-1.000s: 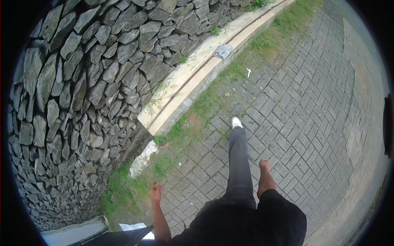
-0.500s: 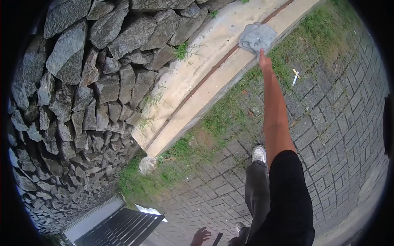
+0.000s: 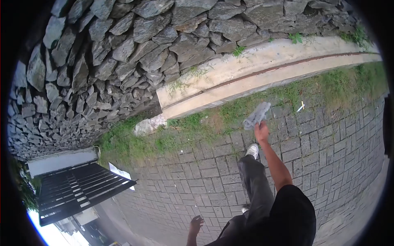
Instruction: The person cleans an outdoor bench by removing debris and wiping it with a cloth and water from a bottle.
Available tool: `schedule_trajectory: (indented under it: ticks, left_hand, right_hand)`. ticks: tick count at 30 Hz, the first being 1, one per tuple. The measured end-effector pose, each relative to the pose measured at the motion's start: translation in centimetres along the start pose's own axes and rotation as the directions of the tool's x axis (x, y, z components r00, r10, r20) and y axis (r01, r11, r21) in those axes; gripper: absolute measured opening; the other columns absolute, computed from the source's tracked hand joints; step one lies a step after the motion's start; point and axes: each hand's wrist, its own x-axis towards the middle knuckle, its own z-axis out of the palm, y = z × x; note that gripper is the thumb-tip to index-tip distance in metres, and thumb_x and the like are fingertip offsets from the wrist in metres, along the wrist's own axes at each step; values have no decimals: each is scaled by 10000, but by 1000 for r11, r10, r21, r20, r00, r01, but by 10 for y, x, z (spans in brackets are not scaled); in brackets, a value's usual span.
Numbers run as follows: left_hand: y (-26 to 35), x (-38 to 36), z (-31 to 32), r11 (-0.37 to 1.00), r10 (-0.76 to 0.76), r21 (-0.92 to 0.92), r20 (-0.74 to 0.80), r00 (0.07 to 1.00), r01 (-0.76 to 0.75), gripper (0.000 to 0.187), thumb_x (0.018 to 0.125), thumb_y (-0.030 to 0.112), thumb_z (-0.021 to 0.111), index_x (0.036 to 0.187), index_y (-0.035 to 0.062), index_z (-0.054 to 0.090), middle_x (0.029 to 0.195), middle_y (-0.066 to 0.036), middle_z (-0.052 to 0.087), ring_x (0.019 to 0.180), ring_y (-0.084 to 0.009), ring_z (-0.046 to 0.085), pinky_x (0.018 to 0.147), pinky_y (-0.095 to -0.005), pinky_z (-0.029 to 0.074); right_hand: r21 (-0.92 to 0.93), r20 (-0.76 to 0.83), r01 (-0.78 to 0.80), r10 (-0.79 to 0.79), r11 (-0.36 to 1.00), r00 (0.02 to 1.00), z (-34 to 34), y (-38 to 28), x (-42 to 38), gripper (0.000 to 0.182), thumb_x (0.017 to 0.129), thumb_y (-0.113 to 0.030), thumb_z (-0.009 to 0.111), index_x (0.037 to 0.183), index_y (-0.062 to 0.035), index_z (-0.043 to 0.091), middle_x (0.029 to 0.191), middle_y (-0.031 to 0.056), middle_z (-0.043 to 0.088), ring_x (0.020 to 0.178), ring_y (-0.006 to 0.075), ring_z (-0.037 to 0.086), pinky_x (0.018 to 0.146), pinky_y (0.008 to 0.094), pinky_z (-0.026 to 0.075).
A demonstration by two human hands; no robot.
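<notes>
I see the right hand [image 3: 262, 131] grasping a crumpled grey cloth [image 3: 257, 115] (or plastic, I can't tell) over the edge between grass [image 3: 287, 94] and brick paving [image 3: 205, 170]; the left hand [image 3: 196, 224] hangs loose, seemingly empty. A firm, bunched grip should stop it slipping.

The grey cloth [image 3: 257, 116] is crumpled and bunched lengthwise into a narrow, uneven bundle — pale grey overall, with darker creases along its folds. It slants across the view, its upper end leaning right and its lower end left. The right hand [image 3: 262, 132] grips it near the lower end, leaving most of its length exposed beyond the fingers. Behind it — grass [image 3: 230, 110] meeting grey paving [image 3: 205, 170].
</notes>
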Motion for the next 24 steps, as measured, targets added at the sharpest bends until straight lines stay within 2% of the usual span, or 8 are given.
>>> schedule_trajectory:
  ticks: [5, 8, 9, 11, 12, 14, 17, 24]
  left_hand:
    - [-72, -46, 22, 837, 496, -246, -33, 868, -488, 595, 943, 376, 576, 1381, 2, 429, 1209, -169, 608, 1099, -263, 596, 882, -382, 511]
    - [-156, -94, 4, 682, 389, -626, -128, 912, -378, 730, 936, 517, 533, 1435, 12, 364, 1356, -195, 507, 1209, -314, 531, 979, -441, 459]
    - [-197, -98, -6, 567, 355, -771, -88, 931, -289, 882, 903, 690, 424, 1474, 29, 305, 1440, -208, 418, 1280, -357, 465, 1026, -497, 409]
    - [-277, -106, -25, 447, 356, -871, -35, 934, -203, 1100, 799, 875, 192, 1509, 34, 211, 1471, -232, 361, 1315, -404, 408, 1041, -547, 373]
    - [-300, -118, -32, 355, 404, -912, -50, 914, -207, 1135, 777, 893, 166, 1514, 31, 179, 1474, -235, 357, 1331, -401, 388, 1046, -557, 363]
    - [-331, -148, -56, 144, 482, -962, -138, 866, -233, 1199, 734, 925, 127, 1520, 21, 134, 1485, -233, 343, 1358, -397, 349, 1063, -579, 325]
    - [-335, -158, -94, -307, 526, -879, -477, 704, -366, 1258, 695, 950, 125, 1517, -2, 106, 1508, -214, 317, 1385, -375, 308, 1120, -557, 245]
    - [-392, -153, -241, -666, 261, -585, -763, 591, -462, 1059, 818, 851, 186, 1460, 21, 335, 1467, -146, 404, 1364, -285, 362, 1137, -418, 263]
  right_hand:
    - [88, 503, -95, 38, 992, 864, -1, -104, -331, 266, 849, -237, 636, 756, -34, 491, 617, 68, 520, 589, 195, 553, 558, 371, 441]
    - [204, 820, -344, 31, 917, 571, -30, -159, -492, 151, 886, -215, 596, 906, -67, 573, 869, 43, 610, 785, 149, 593, 651, 346, 510]
    - [201, 857, -254, -44, 946, 514, -36, -191, -529, 151, 886, -215, 596, 906, -67, 573, 869, 43, 610, 785, 149, 593, 651, 346, 510]
    - [47, 981, -494, 54, 868, 188, -69, -223, -609, 243, 895, -229, 556, 1063, -58, 595, 1051, 66, 626, 947, 170, 593, 808, 382, 505]
    - [4, 991, -424, 53, 906, 122, -83, -239, -638, 243, 895, -229, 556, 1063, -58, 595, 1051, 66, 626, 947, 170, 593, 808, 382, 505]
    - [-110, 957, -601, -78, 792, -278, -102, -273, -697, 366, 902, -259, 520, 1188, -37, 571, 1174, 87, 625, 1089, 214, 574, 969, 412, 432]
    - [-300, 842, -490, -13, 819, -539, -134, -326, -772, 465, 903, -272, 511, 1281, 0, 520, 1278, 108, 590, 1189, 250, 540, 1029, 411, 389]
    - [-223, 868, -331, 32, 917, -496, -74, -292, -879, 447, 955, -310, 512, 1278, -1, 518, 1283, 115, 587, 1210, 257, 533, 1066, 416, 367]
